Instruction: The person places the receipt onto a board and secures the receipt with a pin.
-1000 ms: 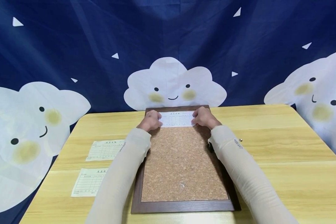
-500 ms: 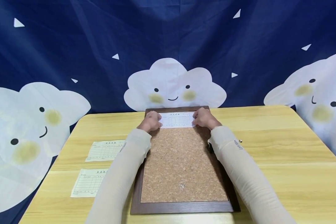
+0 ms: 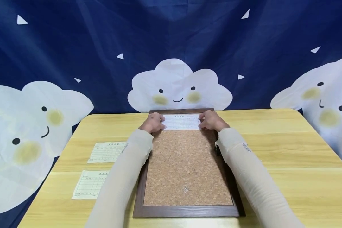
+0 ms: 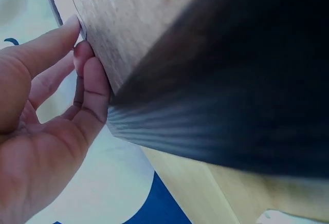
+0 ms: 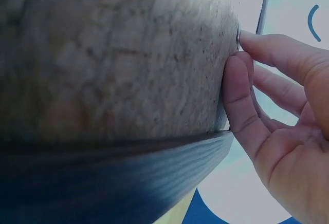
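A white printed paper slip with a ruled grid lies flat across the far end of a brown-framed cork board. At its left short edge, my left hand holds it with thumb and curled fingers. My right hand grips the opposite edge in the same way. From the left wrist, the thumb and bent fingers meet the cork near the frame. The right wrist view has the thumb and fingers likewise against the board's surface.
Two similar paper forms, an upper one and a lower one, lie on the wooden table left of the board, partly covered by the left sleeve. A blue curtain with white clouds hangs behind the table.
The right hand has shifted slightly right, showing more of the slip's right edge. The left hand stays put. A small shiny thing right of the board is now hidden by the right sleeve.
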The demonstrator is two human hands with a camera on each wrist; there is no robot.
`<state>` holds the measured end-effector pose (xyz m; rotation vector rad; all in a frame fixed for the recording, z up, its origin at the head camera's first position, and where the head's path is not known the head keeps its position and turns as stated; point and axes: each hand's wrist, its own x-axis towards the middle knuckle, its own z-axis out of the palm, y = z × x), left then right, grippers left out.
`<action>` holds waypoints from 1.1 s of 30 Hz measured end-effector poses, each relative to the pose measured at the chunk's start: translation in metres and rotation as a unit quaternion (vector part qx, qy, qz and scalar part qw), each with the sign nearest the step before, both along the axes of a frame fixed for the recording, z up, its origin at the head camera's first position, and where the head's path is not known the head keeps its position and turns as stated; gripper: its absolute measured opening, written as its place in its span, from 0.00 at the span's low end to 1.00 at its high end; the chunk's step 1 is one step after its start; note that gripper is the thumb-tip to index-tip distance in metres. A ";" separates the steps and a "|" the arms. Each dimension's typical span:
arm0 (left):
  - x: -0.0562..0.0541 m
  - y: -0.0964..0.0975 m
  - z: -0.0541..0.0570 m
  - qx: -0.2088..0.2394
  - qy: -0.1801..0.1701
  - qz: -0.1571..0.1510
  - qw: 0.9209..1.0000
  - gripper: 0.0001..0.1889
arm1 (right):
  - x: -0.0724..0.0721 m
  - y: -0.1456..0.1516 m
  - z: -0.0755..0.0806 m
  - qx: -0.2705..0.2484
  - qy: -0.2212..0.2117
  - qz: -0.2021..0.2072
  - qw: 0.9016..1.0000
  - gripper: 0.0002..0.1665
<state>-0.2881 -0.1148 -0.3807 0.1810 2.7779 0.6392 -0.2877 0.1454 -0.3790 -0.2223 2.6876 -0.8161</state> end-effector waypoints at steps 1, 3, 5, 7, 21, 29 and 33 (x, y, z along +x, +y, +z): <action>0.000 0.000 -0.001 0.005 -0.004 0.006 1.000 0.22 | 0.000 0.000 0.000 -0.001 -0.002 0.000 1.000 0.25; 0.000 -0.001 -0.002 0.016 -0.013 0.018 1.000 0.22 | 0.001 0.000 0.000 -0.003 -0.007 -0.002 1.000 0.25; 0.000 -0.001 -0.003 0.027 -0.020 0.032 0.999 0.22 | 0.000 0.000 0.000 -0.003 -0.009 0.002 1.000 0.25; 0.000 0.000 -0.004 0.035 -0.024 0.037 0.998 0.22 | 0.000 0.000 0.000 -0.001 -0.010 0.003 1.000 0.24; -0.002 -0.004 -0.005 0.063 -0.056 0.033 0.996 0.30 | 0.000 0.002 -0.003 0.009 -0.008 0.007 1.000 0.24; -0.004 -0.005 -0.004 0.062 -0.066 0.016 0.996 0.32 | 0.001 0.004 -0.002 0.009 -0.008 0.011 1.000 0.25; -0.004 -0.007 -0.004 0.055 -0.067 0.017 0.996 0.32 | 0.001 0.004 0.001 0.002 -0.005 0.017 1.000 0.25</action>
